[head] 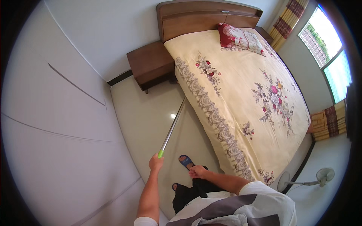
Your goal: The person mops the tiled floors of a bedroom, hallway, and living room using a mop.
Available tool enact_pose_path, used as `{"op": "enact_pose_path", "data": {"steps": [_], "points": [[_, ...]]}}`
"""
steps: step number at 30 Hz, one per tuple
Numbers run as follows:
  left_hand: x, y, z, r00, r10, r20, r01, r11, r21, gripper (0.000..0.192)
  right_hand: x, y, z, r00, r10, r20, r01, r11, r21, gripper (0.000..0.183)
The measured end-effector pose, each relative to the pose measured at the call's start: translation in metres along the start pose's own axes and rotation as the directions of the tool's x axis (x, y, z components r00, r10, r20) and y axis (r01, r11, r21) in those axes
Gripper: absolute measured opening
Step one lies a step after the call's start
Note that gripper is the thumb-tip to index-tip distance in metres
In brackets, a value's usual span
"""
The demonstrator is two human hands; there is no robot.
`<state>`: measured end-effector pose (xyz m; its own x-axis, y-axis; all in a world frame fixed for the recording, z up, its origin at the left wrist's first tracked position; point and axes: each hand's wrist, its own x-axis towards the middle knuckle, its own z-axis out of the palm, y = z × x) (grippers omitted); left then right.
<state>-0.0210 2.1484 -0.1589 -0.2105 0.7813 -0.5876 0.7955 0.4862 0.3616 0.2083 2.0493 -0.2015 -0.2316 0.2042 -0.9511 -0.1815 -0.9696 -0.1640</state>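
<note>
My left hand (156,162) grips the green handle end of a metal pole (173,128). From there the pole slants away over the floor, and its far end passes out of sight at the lower edge of the bed's cover. My right hand (197,171) is held in front of my legs, above a blue slipper (185,161), with its fingers loosely curled together and nothing visible in it. Beside the pole, on the right, the bed carries a cream floral bedspread (234,76) that hangs down its side.
A brown wooden nightstand (151,60) stands by the headboard (195,25). A red and white pillow (240,39) lies on the bed. The white panelled surface (70,158) borders the floor (135,113) on the left. A fan (324,175) is at the lower right, near the bed's foot.
</note>
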Motion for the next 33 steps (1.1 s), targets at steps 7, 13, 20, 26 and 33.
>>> {"op": "enact_pose_path", "data": {"steps": [7, 13, 20, 26, 33], "points": [[-0.099, -0.025, 0.043, 0.99, 0.125, -0.072, -0.128, 0.991, -0.043, 0.033, 0.016, 0.018, 0.029, 0.99, -0.142, 0.025, 0.144, 0.966, -0.213, 0.024], [-0.252, -0.095, 0.031, 0.991, 0.113, -0.072, -0.114, 0.993, -0.003, 0.035, 0.035, 0.064, 0.08, 0.977, -0.182, -0.11, 0.161, 0.972, -0.173, 0.032], [-0.415, -0.161, -0.044, 0.99, -0.107, -0.089, 0.124, 0.968, 0.218, 0.034, 0.054, 0.141, 0.121, 0.989, 0.101, 0.111, -0.11, 0.991, 0.077, 0.023], [-0.442, -0.17, -0.119, 0.973, -0.151, -0.176, 0.218, 0.858, 0.465, 0.038, 0.033, 0.173, 0.173, 0.917, 0.278, 0.287, -0.311, 0.948, 0.073, 0.019], [-0.379, -0.201, -0.118, 0.978, 0.058, -0.199, 0.065, 0.825, 0.562, 0.033, 0.038, 0.12, 0.171, 0.956, 0.166, 0.243, -0.218, 0.954, 0.207, 0.01]]}}
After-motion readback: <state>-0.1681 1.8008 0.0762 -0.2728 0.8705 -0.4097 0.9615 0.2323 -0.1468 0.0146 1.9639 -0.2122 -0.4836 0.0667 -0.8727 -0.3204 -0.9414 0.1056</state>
